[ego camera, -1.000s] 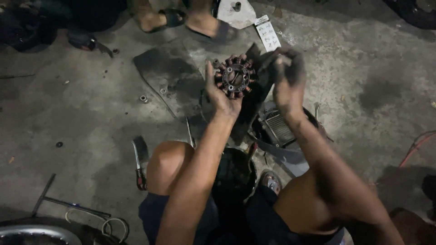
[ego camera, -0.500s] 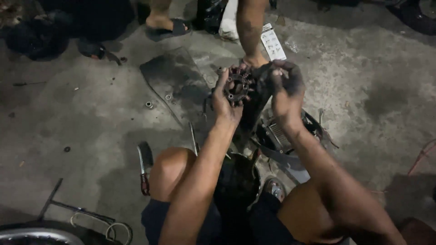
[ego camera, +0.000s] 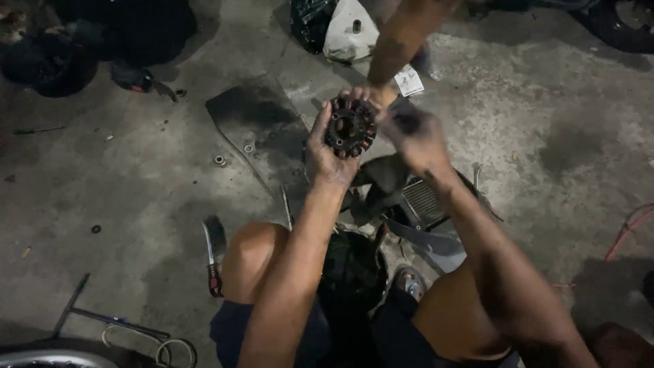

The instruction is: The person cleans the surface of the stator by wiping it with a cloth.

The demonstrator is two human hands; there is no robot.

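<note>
Two hands meet over a round, dark stator-like part with copper-coloured coils around its rim, held up above the concrete floor in front of the person's knees. The left hand cups the part from below and from the side, fingers curled around its edge and gripping it. The right hand is at the part's right edge, blurred and smeared with grime (whether its fingers pinch the rim or only touch it cannot be told). Just behind the part, another person's leg comes down from the top of the view, its foot partly hidden by the part. A small white card lies on the floor beside that foot, and a white bag sits further back. Below the hands lies a finned metal piece among dark engine parts. To the left, a dark flat sheet lies on the floor with a small nut near its edge. Nearer the left knee rests a tool with a red handle, and a long T-shaped wrench lies at the lower left beside a wheel rim.
</note>
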